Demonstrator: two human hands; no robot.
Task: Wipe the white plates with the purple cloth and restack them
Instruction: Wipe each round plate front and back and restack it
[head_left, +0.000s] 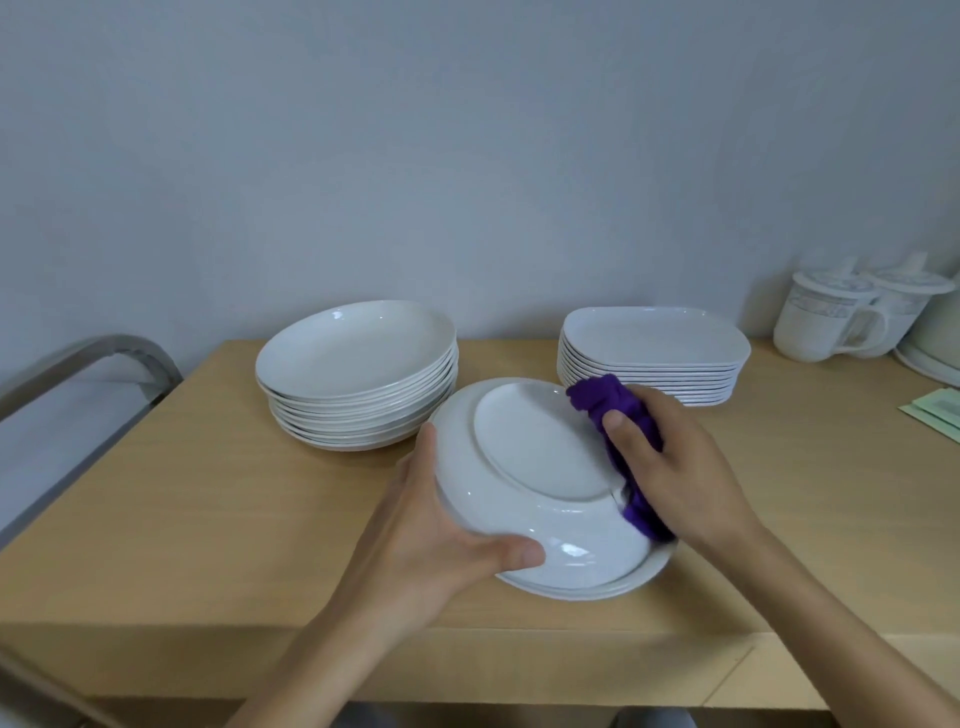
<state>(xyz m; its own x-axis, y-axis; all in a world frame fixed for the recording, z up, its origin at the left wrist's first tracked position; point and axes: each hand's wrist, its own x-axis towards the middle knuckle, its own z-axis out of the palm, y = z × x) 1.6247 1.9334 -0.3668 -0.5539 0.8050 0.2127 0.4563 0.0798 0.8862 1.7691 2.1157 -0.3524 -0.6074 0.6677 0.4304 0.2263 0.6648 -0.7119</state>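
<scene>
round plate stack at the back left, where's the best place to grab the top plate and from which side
Take the top plate of the round plate stack by its raised rim on the near side, coming from the front. The rim flares outward past the plates below, so fingers can probably hook under the lip with a thumb on top. The near edge faces the person; the wall is close behind.

upturned white plate (540, 457) tilted, bunched purple cloth (618, 415) on its rim
</scene>
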